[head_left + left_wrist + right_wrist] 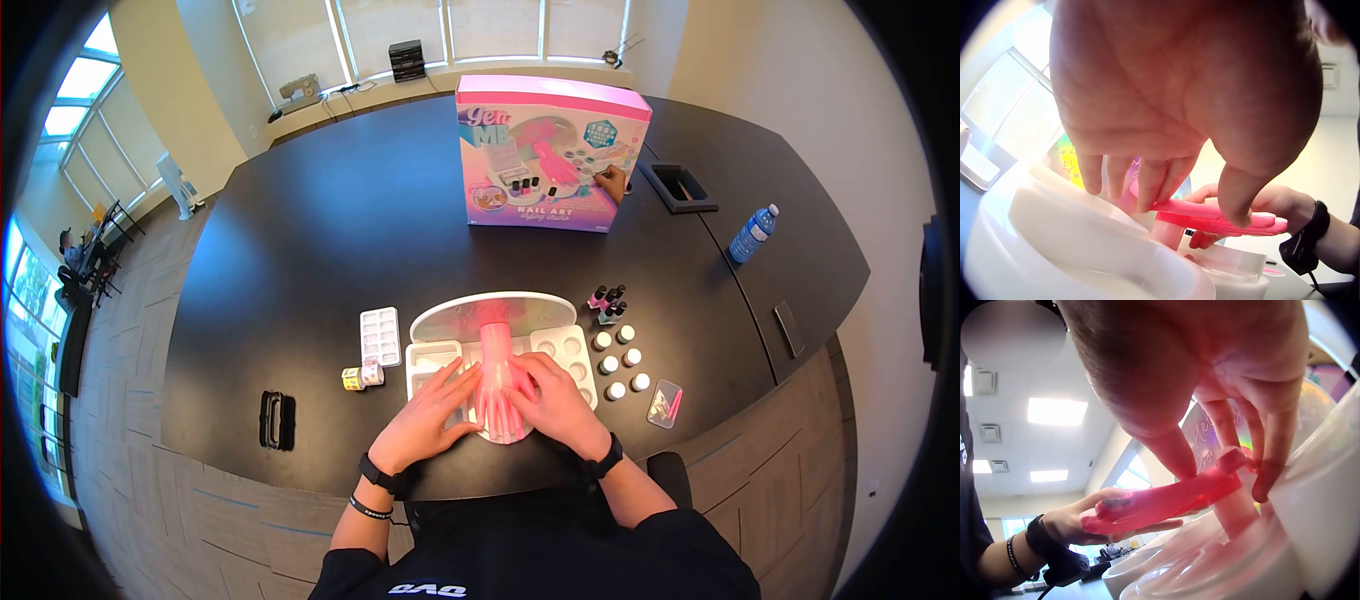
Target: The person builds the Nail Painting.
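Table (300, 230): dk, big, curved; bears all below.
Box (550, 155): pink/wht, "NAIL ART" on front; stands upright at far side, beyond base.
Base (434, 357): wht, w/ compartments; near edge of table, in front of person.
Mirror panel (440, 318): upright at back of base, rounded top.
Model hand (495, 375): pink, translucent; mid-base, juts out from in front of panel, fingers twd person.
L hand (427, 410): open, fingers extended & slightly spread, palm down; at L side of model hand, grips nothing. Can't tell if fingertips touch.
R hand (562, 404): partly closed, thumb on top of model hand, other fingers bent round its thumb side; holds it there.
Water btl (752, 236): upright, far R.
Palette (380, 336): wht, wells in grid; L of base.
Blk case (277, 420): far L, nr edge.
Clear pack (665, 404): pink pc inside; R, nr edge.
Polish btls (608, 303): dk caps, clustered R of panel.
Jars (608, 365): 6, wht lids; just R of base.
Rolls (373, 373): 2, side by side, at near end of palette.
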Motion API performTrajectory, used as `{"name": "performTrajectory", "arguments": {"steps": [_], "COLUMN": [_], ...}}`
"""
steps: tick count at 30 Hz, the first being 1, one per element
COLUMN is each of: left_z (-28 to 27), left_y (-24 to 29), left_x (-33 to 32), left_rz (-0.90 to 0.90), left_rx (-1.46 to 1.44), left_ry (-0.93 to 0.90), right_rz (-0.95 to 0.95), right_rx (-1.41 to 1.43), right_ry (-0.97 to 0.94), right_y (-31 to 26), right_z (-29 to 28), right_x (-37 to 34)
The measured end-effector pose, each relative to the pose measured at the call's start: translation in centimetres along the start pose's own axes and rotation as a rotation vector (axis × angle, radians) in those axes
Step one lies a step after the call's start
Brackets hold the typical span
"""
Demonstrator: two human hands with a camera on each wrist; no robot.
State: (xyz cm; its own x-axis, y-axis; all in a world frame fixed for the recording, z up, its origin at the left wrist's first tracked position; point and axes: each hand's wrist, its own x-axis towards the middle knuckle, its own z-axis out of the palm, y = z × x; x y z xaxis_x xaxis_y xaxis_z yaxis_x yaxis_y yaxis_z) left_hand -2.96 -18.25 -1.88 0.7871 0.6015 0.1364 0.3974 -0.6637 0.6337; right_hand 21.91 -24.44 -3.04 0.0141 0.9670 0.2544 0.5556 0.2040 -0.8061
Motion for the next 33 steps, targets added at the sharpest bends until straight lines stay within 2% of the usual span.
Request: {"name": "performTrajectory", "arguments": {"steps": [15,18,21,24,33], "left_z": [0.0,-0.1,-0.1,-0.1,-0.9], "left_y": [0.0,0.2,0.2,0.0,0.6], "left_x": [0.1,0.1,0.0,-0.1,-0.7], "left_rz": [-0.006,-0.008,-0.011,0.001,0.005], "left_rx": [0.02,0.018,0.012,0.016,0.028], "left_ry": [0.002,-0.001,-0.002,0.009,0.066], "right_rz": [0.041,-0.026,0.002,0.035,0.005], "right_rx": [0.003,-0.034,0.013,0.096,-0.014], "right_ry": [-0.023,0.038,-0.024,0.031,0.122], "right_y": [0.0,0.2,-0.1,-0.7,0.6], "right_z": [0.0,0.1,-0.6,-1.3,-3.4], "right_x": [0.1,0.2,0.1,0.1,-0.3]}}
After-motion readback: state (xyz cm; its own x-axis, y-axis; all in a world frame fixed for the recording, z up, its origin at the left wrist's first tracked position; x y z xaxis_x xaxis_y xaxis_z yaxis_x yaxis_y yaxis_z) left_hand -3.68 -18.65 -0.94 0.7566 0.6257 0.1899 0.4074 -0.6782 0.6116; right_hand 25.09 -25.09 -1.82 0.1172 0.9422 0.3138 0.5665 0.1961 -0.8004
